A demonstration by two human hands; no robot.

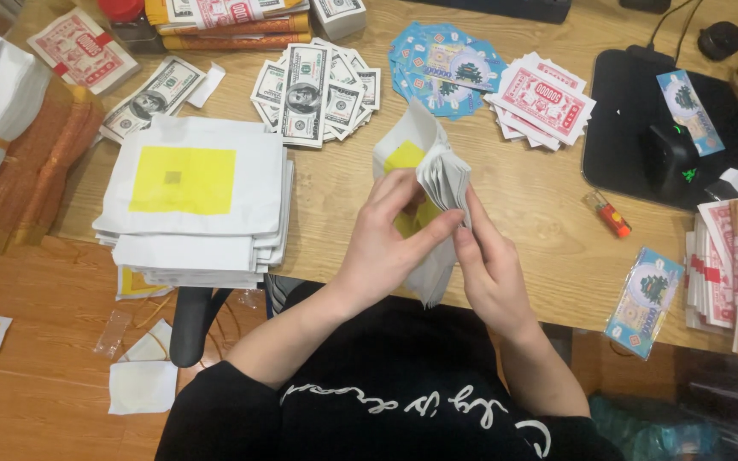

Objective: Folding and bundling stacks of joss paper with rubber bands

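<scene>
Both hands fan a loose sheaf of white papers

Our left hand (386, 230) and right hand (484, 260) pinch the paper sheaf (433, 183) closed-fingered (edges splayed); sheets could slip toward the stack (194, 201) at nine o'clock.

A tall paper stack (194, 201) sits at the desk's (540, 222) left front edge. Behind it lie fanned banknotes (318, 90); further right, two more note piles (446, 68) (541, 98). A lighter (608, 213) lies right of centre, a mouse pad (617, 119) behind it.

white yellow-marked paper stack (434, 175), upright, fanned
</scene>
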